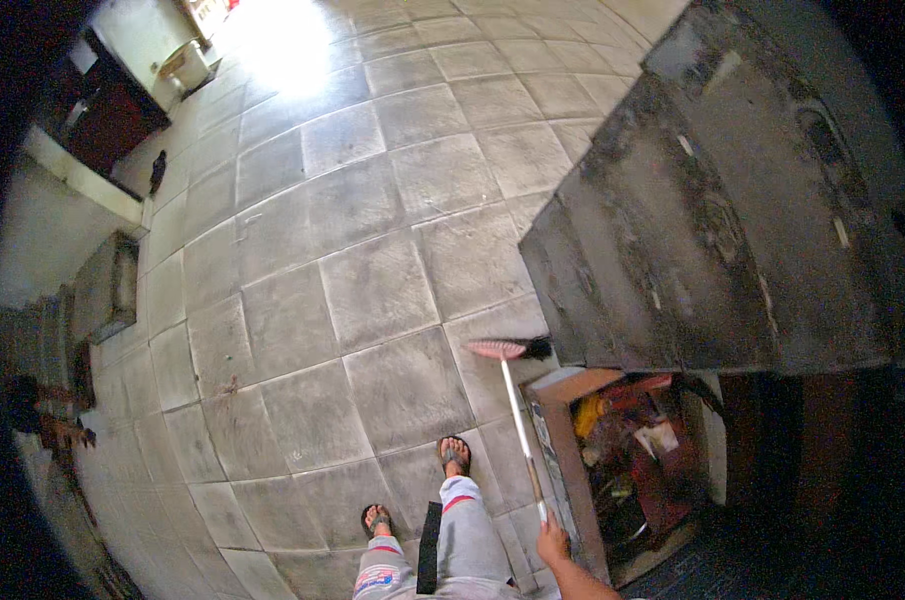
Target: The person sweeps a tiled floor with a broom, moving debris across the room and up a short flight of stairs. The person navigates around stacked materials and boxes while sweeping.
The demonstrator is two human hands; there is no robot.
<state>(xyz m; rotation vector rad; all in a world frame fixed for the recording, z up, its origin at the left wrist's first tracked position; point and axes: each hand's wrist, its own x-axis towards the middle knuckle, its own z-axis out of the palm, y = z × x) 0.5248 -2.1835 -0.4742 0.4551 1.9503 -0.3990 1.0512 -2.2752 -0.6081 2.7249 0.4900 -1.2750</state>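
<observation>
My right hand [553, 543] is closed round the lower end of a long broom handle. The broom [514, 395] has a pale, thin stick and a pink head with dark bristles. Its head rests on the tiled floor [383, 290], right beside the foot of the dark steps. The bristles point right, toward the base of the steps. My left hand does not show in the picture.
Worn grey steps [693, 230] rise along the right. Below them is an open-fronted nook [643, 460] holding jumbled things. My sandalled feet stand on the floor. At the left are a low block [108, 285], a doorway and a small dark object [159, 172].
</observation>
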